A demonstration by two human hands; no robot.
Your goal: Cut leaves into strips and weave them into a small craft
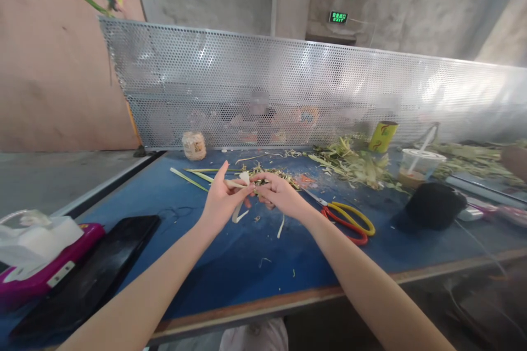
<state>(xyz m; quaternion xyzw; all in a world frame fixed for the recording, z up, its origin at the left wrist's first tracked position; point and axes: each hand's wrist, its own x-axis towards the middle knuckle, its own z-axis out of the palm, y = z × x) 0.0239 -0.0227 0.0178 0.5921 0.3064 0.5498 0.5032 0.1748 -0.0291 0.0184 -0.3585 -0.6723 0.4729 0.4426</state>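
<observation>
Over the middle of the blue table, my two hands meet at a small piece of pale plant strip [244, 177]. My left hand [222, 197] pinches it between thumb and fingers, with strip ends hanging below. From the other side my right hand [276, 193] closes its fingertips on the same piece; its exact shape is partly hidden by the fingers. Long green stalks [188, 179] lie just beyond my left hand. Behind my right hand is a heap of dry trimmings [288, 175]. Scissors [349, 219] with red and yellow handles rest to the right, apart from my hand.
A pile of husks [354, 164] lies at the back right, near a yellow-green can [382, 137] and a plastic cup with a straw [420, 164]. A black object [436, 205] sits nearer. At left are a black tray [90, 269] and a tissue pack [41, 241]. A perforated metal screen [230, 77] stands behind.
</observation>
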